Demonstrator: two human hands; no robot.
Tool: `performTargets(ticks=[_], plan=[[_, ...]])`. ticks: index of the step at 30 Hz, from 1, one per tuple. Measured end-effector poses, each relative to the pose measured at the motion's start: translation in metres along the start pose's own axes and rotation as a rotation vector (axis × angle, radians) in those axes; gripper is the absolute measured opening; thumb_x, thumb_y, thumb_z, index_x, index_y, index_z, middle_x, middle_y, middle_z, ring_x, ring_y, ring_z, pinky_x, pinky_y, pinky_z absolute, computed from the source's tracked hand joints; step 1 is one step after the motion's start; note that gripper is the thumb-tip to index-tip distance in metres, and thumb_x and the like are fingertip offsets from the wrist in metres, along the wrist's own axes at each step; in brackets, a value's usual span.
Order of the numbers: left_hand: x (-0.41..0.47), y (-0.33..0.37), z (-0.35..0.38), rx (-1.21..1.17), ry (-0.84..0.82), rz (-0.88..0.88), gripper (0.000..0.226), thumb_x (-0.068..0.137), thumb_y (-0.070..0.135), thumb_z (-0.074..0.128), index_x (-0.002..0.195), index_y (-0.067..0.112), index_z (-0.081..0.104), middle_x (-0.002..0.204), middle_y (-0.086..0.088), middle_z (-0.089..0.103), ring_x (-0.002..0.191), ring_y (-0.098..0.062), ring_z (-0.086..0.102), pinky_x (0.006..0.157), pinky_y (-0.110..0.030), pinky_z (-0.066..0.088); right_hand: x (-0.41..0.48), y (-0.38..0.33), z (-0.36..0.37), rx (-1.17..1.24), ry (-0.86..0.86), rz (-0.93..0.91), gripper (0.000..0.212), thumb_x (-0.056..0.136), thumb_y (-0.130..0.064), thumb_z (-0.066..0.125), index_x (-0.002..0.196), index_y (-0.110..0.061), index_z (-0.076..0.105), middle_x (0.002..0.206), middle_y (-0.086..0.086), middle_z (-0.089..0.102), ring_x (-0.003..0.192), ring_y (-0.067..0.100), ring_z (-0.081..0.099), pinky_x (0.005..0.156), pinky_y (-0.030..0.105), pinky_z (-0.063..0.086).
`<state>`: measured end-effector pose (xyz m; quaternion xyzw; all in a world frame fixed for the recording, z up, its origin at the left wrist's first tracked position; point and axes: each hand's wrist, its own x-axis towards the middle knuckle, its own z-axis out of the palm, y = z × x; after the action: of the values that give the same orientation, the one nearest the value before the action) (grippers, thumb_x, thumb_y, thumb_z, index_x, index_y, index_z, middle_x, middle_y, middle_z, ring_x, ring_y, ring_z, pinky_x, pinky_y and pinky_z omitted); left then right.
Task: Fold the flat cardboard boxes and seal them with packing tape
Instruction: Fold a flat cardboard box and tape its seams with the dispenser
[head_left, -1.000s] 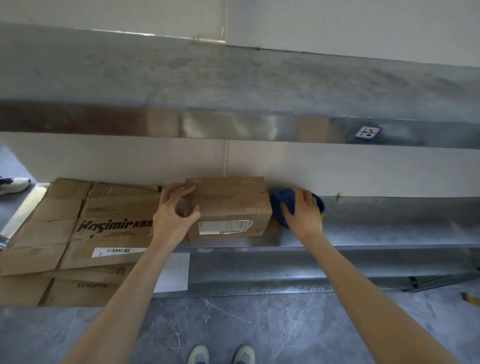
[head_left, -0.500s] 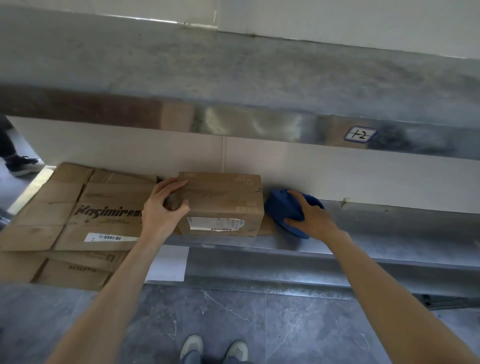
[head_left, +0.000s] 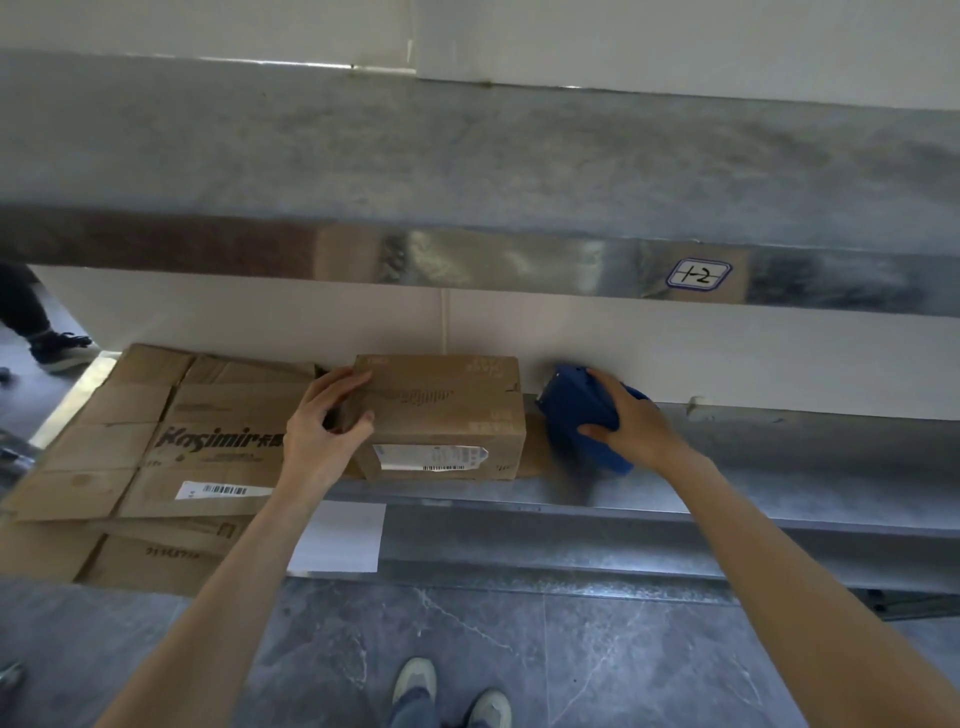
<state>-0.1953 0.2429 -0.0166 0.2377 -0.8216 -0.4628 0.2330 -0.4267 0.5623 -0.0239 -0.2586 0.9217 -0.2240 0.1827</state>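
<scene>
A small folded cardboard box (head_left: 447, 410) with a white label stands on the lower metal shelf (head_left: 779, 467) against the wall. My left hand (head_left: 324, 426) grips its left end, thumb in front and fingers on top. Just right of the box, my right hand (head_left: 631, 421) holds a blue tape dispenser (head_left: 579, 410), which rests tilted on the shelf close to the box's right end. A stack of flat cardboard boxes (head_left: 156, 441) lies on the shelf to the left, one printed "Kasimir".
An upper metal shelf (head_left: 467, 171) overhangs the work area, with a sticker (head_left: 698, 274) on its front edge. A white sheet (head_left: 337, 538) hangs below the flat boxes. Another person's shoe (head_left: 60, 351) is at far left. My shoes (head_left: 447, 693) stand on the grey tiled floor.
My right hand has closed around the blue tape dispenser and lifted its near side, tilting it toward the box. My left hand stays on the box's left end.
</scene>
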Motion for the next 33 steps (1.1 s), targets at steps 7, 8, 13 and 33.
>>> performTargets(ticks=[7, 8, 13, 33], plan=[[0.001, 0.001, -0.001, -0.001, -0.081, 0.078, 0.043, 0.090, 0.009, 0.070, 0.126, 0.032, 0.063, 0.137, 0.009, 0.055, 0.122, 0.023, 0.039, 0.099, 0.001, 0.031, -0.044, -0.050, -0.034, 0.059, 0.123, -0.125, 0.067, 0.098, -0.040, 0.056, 0.148, -0.056, 0.014, 0.131, 0.005, 0.058, 0.096, 0.028, 0.063, 0.077, 0.042, 0.056], [0.002, 0.001, 0.000, -0.006, -0.080, 0.085, 0.042, 0.090, 0.008, 0.070, 0.125, 0.030, 0.064, 0.136, 0.008, 0.055, 0.121, 0.024, 0.039, 0.097, 0.003, 0.031, -0.050, -0.060, -0.039, 0.061, 0.132, -0.142, 0.067, 0.098, -0.041, 0.055, 0.148, -0.057, 0.013, 0.126, 0.005, 0.059, 0.091, 0.025, 0.063, 0.074, 0.043, 0.056], [0.005, -0.004, -0.003, -0.091, -0.120, 0.087, 0.041, 0.088, 0.011, 0.073, 0.123, 0.031, 0.066, 0.134, 0.020, 0.052, 0.122, 0.019, 0.043, 0.098, -0.001, 0.034, -0.065, -0.112, -0.052, 0.052, 0.139, -0.249, 0.071, 0.097, -0.038, 0.058, 0.147, -0.059, 0.011, 0.117, 0.005, 0.062, 0.086, 0.018, 0.062, 0.073, 0.037, 0.055], [0.012, -0.005, -0.012, -0.265, -0.213, -0.058, 0.044, 0.079, 0.033, 0.078, 0.119, 0.039, 0.061, 0.125, 0.014, 0.062, 0.113, 0.002, 0.058, 0.094, -0.022, 0.046, -0.025, -0.213, 0.012, -0.361, 0.025, -0.402, 0.057, 0.097, -0.060, 0.043, 0.143, -0.061, 0.010, 0.081, -0.002, 0.064, 0.063, 0.016, 0.057, 0.064, 0.035, 0.047]])
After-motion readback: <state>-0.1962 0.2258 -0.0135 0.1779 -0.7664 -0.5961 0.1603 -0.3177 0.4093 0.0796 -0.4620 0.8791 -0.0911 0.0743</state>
